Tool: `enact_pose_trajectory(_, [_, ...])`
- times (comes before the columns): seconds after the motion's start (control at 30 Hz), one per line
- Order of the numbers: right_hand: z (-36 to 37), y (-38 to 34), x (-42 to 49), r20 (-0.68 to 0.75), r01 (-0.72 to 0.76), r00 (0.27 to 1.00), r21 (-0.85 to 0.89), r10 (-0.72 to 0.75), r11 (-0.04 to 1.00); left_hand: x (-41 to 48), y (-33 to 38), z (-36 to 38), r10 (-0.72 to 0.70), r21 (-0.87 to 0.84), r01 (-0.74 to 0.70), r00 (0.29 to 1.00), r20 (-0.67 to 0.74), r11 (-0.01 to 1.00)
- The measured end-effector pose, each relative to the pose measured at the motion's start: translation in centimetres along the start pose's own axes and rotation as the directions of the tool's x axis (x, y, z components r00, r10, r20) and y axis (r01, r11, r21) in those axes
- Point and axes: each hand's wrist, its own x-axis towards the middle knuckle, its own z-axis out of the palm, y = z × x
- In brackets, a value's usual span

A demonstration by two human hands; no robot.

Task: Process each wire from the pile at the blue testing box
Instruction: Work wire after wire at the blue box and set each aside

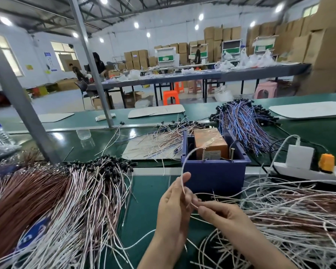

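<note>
head, blue box [213,177] w/ orange block [209,138], wire [182,169] pinched

blue testing box [213,177]: open-topped, upright, with an orange block and two upright metal pins inside. wire [183,164]: thin and pale, arching from the box's left pin down in front of the box. the left hand [173,206] pinches its middle, the right hand [221,212] its lower end. pile [291,210]: tangled white and brown wires, lying flat just right of the box.
</note>
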Motion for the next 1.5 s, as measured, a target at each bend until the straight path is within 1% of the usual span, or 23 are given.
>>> enact_pose_trajectory(0.07, [-0.5, 0.1, 0.0, 0.015, -0.039, 0.999, 0.001, 0.039, 0.999, 0.3, 0.0, -0.4, -0.015, -0.068, 0.014, 1.000, -0.012, 0.998])
enact_pose_trajectory(0.17, [-1.2, 0.8, 0.1, -0.001, -0.107, 0.994, 0.005, 0.107, 0.994, 0.6, 0.0, -0.8, -0.005, -0.212, -0.010, 0.997, -0.073, 0.977])
enact_pose_trajectory(0.23, [-1.5, 0.9, 0.0, -0.041, -0.079, 0.996, -0.003, 0.079, 0.997, 0.8, 0.2, -1.2, 0.008, -0.279, -0.034, 0.995, -0.096, 0.960])
enact_pose_trajectory(0.3, [-1.9, 0.6, -0.1, -0.117, -0.008, 0.993, -0.008, 0.007, 1.000, 0.9, 0.6, -1.6, 0.007, -0.289, -0.036, 0.995, -0.103, 0.957])
enact_pose_trajectory(0.37, [-2.3, 0.4, -0.1, -0.235, 0.078, 0.970, 0.022, -0.071, 0.997, 1.1, 0.8, -1.9, 0.003, -0.247, -0.033, 0.993, -0.122, 0.969])
enact_pose_trajectory(0.4, [-2.6, 0.4, 0.0, -0.305, 0.123, 0.947, 0.069, -0.096, 0.990, 1.1, 0.9, -2.0, 0.010, -0.212, -0.039, 0.990, -0.139, 0.976])
enact_pose_trajectory(0.47, [-3.3, 0.3, 0.0, -0.434, 0.209, 0.893, 0.165, -0.119, 0.964, 1.0, 1.0, -2.0, 0.052, -0.117, -0.073, 0.983, -0.175, 0.990])
enact_pose_trajectory(0.53, [-3.6, 0.3, 0.0, -0.507, 0.253, 0.852, 0.178, -0.132, 0.951, 0.9, 0.7, -2.0, 0.105, -0.019, -0.110, 0.978, -0.180, 0.994])
enact_pose_trajectory(0.7, [-3.8, 1.0, 0.7, -0.549, 0.212, 0.831, 0.170, -0.086, 0.962, 0.9, -0.2, -1.7, 0.182, 0.155, -0.159, 0.971, -0.152, 0.975])
enact_pose_trajectory(0.77, [-3.8, 1.1, 0.9, -0.577, 0.229, 0.810, 0.138, -0.110, 0.964, 0.9, -0.5, -1.7, 0.203, 0.185, -0.173, 0.966, -0.160, 0.967])
enact_pose_trajectory(0.9, [-3.8, 0.3, 1.1, -0.655, 0.283, 0.726, 0.007, -0.210, 0.959, 1.2, -0.7, -1.7, 0.229, 0.214, -0.191, 0.959, -0.166, 0.958])
enact_pose_trajectory(1.0, [-3.7, -0.1, 1.7, -0.691, 0.265, 0.684, -0.061, -0.232, 0.962, 1.1, -0.9, -1.6, 0.231, 0.222, -0.193, 0.960, -0.159, 0.956])
enact_pose_trajectory(1.27, [-3.8, 0.4, 2.1, -0.712, 0.252, 0.662, -0.084, -0.235, 0.964, 1.0, -1.2, -1.3, 0.230, 0.237, -0.192, 0.962, -0.148, 0.952])
enact_pose_trajectory(1.5, [-4.1, 0.7, 2.4, -0.714, 0.252, 0.661, -0.079, -0.231, 0.964, 0.8, -1.3, -1.2, 0.227, 0.246, -0.190, 0.965, -0.131, 0.951])
